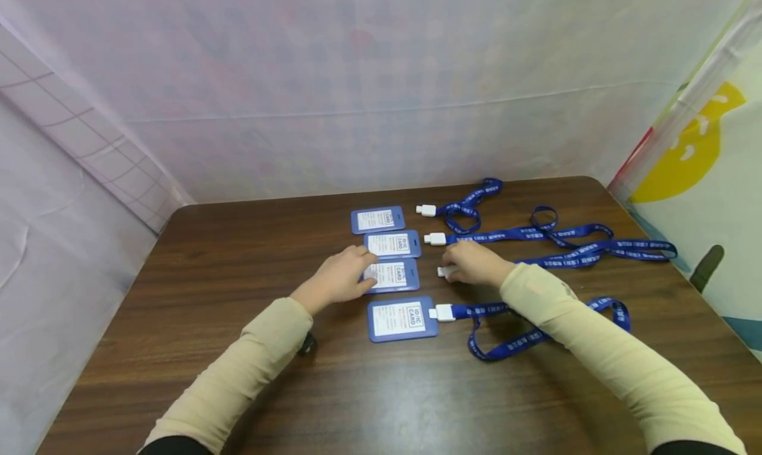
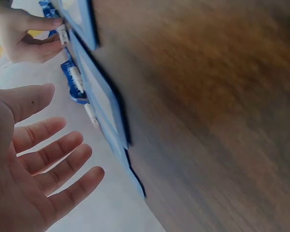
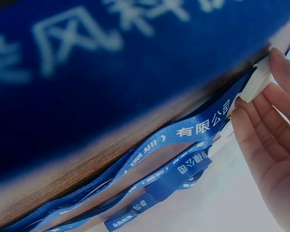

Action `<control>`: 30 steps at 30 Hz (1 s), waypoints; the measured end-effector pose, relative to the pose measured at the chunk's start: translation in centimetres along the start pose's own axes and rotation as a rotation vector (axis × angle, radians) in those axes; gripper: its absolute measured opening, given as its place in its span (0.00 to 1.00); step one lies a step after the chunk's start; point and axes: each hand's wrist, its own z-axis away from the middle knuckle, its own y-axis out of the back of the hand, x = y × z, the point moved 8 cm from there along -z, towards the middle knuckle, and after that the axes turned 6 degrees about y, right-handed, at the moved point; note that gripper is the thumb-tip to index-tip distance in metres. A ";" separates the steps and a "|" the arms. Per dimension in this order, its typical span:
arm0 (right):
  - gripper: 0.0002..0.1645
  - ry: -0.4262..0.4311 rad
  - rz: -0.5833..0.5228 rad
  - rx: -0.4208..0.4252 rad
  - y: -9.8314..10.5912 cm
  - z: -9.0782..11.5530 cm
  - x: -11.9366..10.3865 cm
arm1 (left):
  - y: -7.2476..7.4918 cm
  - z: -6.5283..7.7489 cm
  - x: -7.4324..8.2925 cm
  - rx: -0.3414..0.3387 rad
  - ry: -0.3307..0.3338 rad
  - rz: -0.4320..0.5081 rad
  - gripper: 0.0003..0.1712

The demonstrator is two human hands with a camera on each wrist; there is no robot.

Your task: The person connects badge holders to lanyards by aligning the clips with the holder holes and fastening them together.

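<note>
My left hand [image 1: 342,274] reaches over the left end of the third badge holder [image 1: 397,276], a blue case with a white card. In the left wrist view the fingers of that hand [image 2: 43,154] are spread and grip nothing. To the right of this badge holder, my right hand [image 1: 476,264] pinches the white clip [image 1: 443,271] of a blue lanyard [image 1: 565,262]. The right wrist view has thumb and fingertips about that clip [image 3: 256,82], with the printed strap [image 3: 198,126] running off from it. A gap separates the clip from the badge holder.
Two more badge holders, one [image 1: 376,220] farthest back and one [image 1: 393,244] before it, lie opposite lanyard clips [image 1: 426,210]. The nearest badge holder [image 1: 401,319] meets its clip [image 1: 443,313]. A small dark object [image 1: 307,344] is by the left sleeve on the wooden table [image 1: 238,243].
</note>
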 end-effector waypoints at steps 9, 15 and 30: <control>0.09 0.016 0.013 0.006 0.1 0.0 -0.2 | -1.1 -0.9 -0.5 -0.065 -0.001 -0.026 0.26; 0.09 0.001 0.008 0.007 -0.1 0.1 0.0 | -2.2 -1.1 -1.0 -0.148 0.035 -0.051 0.29; 0.08 0.028 -0.002 0.039 -0.1 0.1 -0.2 | -2.6 -1.2 -0.9 -0.170 0.035 -0.052 0.27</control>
